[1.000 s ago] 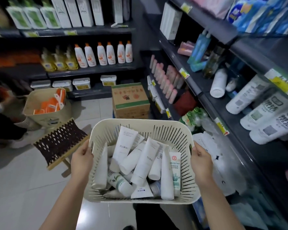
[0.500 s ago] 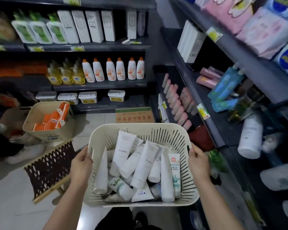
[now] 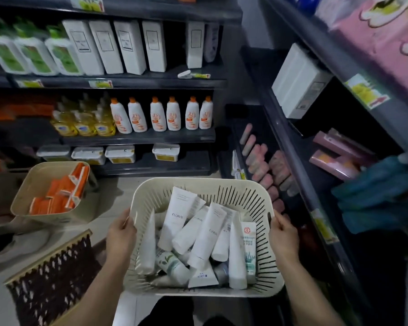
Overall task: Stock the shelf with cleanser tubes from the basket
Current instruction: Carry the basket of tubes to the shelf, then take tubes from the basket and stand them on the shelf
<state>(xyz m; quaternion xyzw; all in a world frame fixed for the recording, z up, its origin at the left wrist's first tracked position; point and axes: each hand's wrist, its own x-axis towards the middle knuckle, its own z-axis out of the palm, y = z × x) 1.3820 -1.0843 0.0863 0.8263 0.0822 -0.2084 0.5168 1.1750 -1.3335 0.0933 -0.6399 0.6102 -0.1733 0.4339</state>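
The shelf runs along the 3 o'clock side, dark and crowded. A row of pink tubes already stands on its lower level at about 1 o'clock from the basket. I'd say the danger there is a clumsy reach knocking that row over like dominoes.

The basket hangs at 6 o'clock, off the floor and close to the shelf edge. Swung toward 3 o'clock, its right rim could bump that edge and jolt the load. At 8 o'clock a woven stool sits low, easy to catch with a foot while looking at the shelf.

The cleanser tubes lie inside the basket in a loose heap, crossed over one another. Some lean up the far wall toward 12 o'clock. Tip the basket that way and I'd expect the top ones to slide out.

The left hand grips the rim at 9 o'clock, fingers curled over it. The right hand grips the rim at 3 o'clock the same way. Neither is free to pick. Letting go with one leaves the weight on one side, and the basket may drop or twist.
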